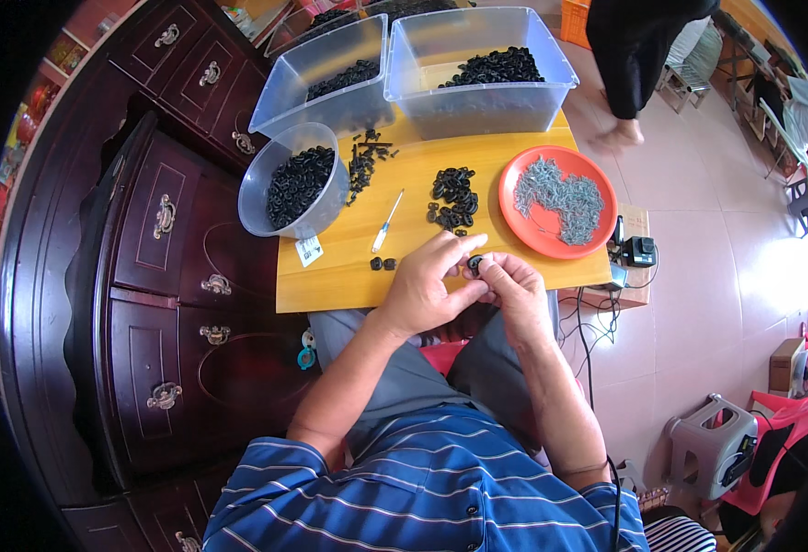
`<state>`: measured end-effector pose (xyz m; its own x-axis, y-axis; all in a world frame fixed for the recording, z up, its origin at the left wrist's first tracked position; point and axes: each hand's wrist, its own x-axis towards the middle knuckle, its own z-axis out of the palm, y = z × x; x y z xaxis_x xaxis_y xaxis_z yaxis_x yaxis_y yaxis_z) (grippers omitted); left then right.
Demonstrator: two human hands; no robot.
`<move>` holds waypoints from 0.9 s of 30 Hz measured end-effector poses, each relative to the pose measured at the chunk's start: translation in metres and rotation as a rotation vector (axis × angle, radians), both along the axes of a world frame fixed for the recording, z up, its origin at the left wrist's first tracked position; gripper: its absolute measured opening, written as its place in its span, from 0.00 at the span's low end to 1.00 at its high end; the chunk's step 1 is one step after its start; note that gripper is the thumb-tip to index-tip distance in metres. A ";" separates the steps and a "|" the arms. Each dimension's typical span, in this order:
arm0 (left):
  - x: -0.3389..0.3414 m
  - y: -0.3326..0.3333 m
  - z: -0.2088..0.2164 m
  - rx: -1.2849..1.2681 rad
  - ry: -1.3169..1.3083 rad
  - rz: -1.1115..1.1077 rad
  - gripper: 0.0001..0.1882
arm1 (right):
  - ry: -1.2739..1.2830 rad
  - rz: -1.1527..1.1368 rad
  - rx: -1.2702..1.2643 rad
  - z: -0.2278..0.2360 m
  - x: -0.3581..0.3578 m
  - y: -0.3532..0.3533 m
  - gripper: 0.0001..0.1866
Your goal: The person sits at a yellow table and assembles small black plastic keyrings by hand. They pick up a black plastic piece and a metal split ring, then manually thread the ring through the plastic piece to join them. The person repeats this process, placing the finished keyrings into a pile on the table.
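Note:
My right hand (518, 293) pinches a small black oval plastic part (475, 263) between thumb and fingertips, above the near edge of the yellow wooden table (330, 287). Close beside it is my left hand (428, 283), its thumb and index finger spread apart around the part and nothing visible in its grip. Just beyond the hands lies a loose pile of similar black parts (453, 191). Two more black pieces (383, 264) sit left of my left hand, near a screwdriver (387, 221) with a pale handle. At the right, a red plate (509, 204) bears many thin silvery pins or screws (560, 198).
A round clear tub (255, 213) of black parts stands at the left, with small black pieces (363, 164) beside it. Two clear bins (477, 112) line the back. Dark drawers (160, 216) flank the table's left. Cables (597, 317) hang at right; a person's leg (626, 74) is beyond.

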<state>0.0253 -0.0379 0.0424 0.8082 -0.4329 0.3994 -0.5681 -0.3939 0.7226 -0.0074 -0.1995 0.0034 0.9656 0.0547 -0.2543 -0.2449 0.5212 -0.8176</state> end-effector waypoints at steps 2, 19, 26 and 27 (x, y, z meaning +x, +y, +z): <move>-0.003 -0.008 0.000 0.059 -0.145 0.078 0.22 | -0.008 0.007 0.026 -0.009 0.002 -0.003 0.10; -0.002 -0.013 -0.012 0.064 -0.275 0.133 0.16 | 0.062 -0.001 0.213 -0.014 0.001 -0.005 0.09; -0.003 -0.010 -0.010 0.074 -0.238 0.106 0.16 | 0.027 0.009 0.187 -0.020 0.002 -0.004 0.09; -0.003 -0.009 -0.011 0.069 -0.241 0.100 0.16 | 0.019 0.010 0.185 -0.021 0.002 -0.003 0.09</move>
<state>0.0227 -0.0468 0.0318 0.7335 -0.3887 0.5575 -0.6762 -0.5005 0.5407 -0.0056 -0.2029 -0.0171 0.9599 0.1121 -0.2570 -0.2653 0.6599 -0.7029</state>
